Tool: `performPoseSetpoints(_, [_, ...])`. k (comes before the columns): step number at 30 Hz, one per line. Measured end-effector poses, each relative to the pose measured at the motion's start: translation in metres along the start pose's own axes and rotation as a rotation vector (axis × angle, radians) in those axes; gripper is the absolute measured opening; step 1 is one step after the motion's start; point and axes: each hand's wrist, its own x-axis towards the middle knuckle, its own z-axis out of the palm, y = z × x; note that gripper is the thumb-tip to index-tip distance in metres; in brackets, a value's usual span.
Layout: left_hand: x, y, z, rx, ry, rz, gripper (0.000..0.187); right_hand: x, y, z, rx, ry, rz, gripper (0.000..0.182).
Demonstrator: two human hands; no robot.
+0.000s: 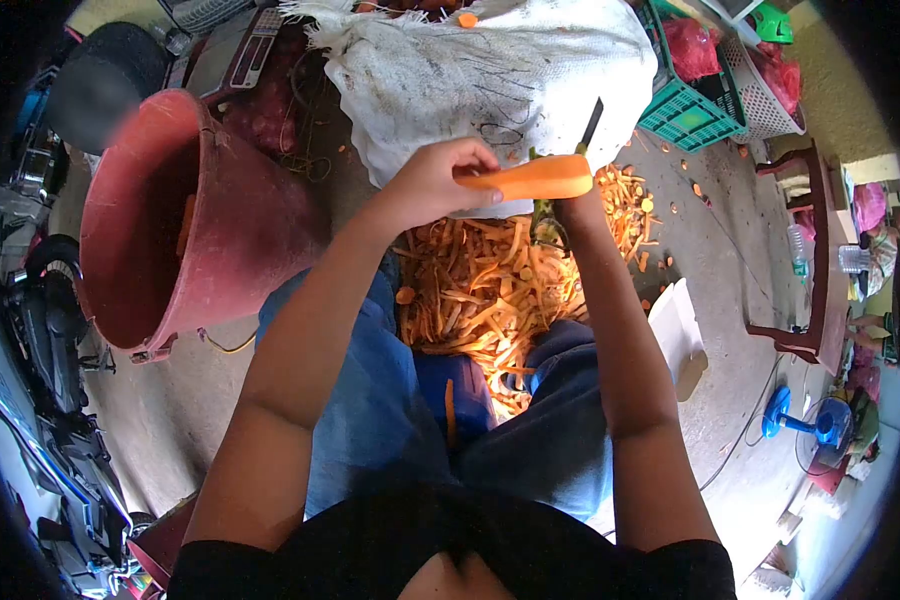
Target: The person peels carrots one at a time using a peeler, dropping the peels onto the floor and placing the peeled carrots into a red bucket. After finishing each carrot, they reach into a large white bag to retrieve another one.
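peeling seems in hand: the left hand [432,184] pinches the carrot [545,179] by its narrower end, thumb against fingers, above the peelings [480,275]. the right hand's [579,208] fingers are hidden; their grip can't be told. another stroke calls for steady support.

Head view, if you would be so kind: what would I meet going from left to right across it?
Motorbike, large red bucket, the person's left hand, the orange carrot whose near end it grips, white carton, blue fan.
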Motion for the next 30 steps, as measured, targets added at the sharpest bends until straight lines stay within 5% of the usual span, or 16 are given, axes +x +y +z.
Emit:
performPoseSetpoints(4, [-0.003,-0.005,0.015,0.381,-0.051,-0.054,0.032,-0.013,-0.015,0.008,0.058,0.132,0.064,0.023])
performPoseSetpoints(5, [-0.003,-0.010,0.018,0.412,-0.040,-0.003,0.036,-0.015,-0.015,0.010,-0.183,0.111,0.009,0.022])
performPoseSetpoints(6, [-0.003,-0.008,0.020,0.410,-0.042,-0.004,0.036,-0.017,-0.013,0.013,-0.423,0.090,-0.045,0.021])
performPoseSetpoints(14, [0.001,-0.004,0.020,0.378,0.242,-0.003,0.032,-0.029,-0.040,0.013,-0.416,0.025,-0.075,0.025])
performPoseSetpoints(30, [-0.007,-0.007,0.006,0.377,0.239,-0.072,0.035,-0.035,-0.040,0.018,-0.665,-0.124,-0.113,0.022])
